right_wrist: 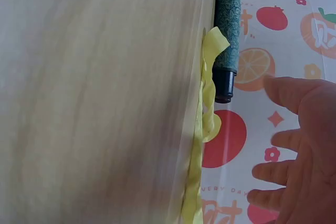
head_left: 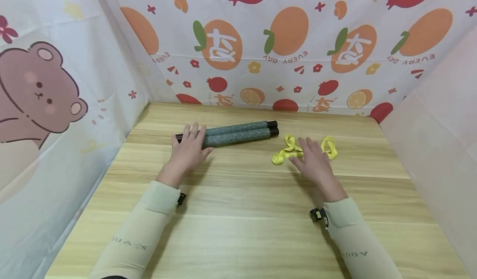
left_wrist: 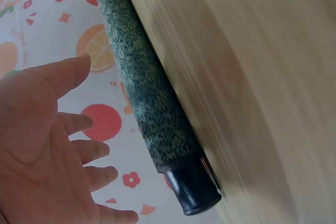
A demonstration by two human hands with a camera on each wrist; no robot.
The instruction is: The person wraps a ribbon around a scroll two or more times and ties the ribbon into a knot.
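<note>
Two slim green patterned scrolls [head_left: 238, 140] with black end caps lie side by side on the table. Over their left end hovers my left hand [head_left: 188, 148], its fingers spread. In the left wrist view that hand [left_wrist: 47, 140] appears apart from the nearer scroll [left_wrist: 149, 82]. A loose, twisted yellow ribbon [head_left: 278, 158] lies to the right of the scrolls. My right hand [head_left: 316, 163] is above the ribbon with fingers extended, hiding its middle. The right wrist view shows the ribbon [right_wrist: 195, 177] next to the hand [right_wrist: 310, 156], with nothing held.
The wooden table [head_left: 238, 221] meets a fruit-printed cloth [head_left: 253, 63] at its back edge. A white cloth with a bear print [head_left: 41, 88] hangs on the left, and a pale cloth [head_left: 443, 138] on the right.
</note>
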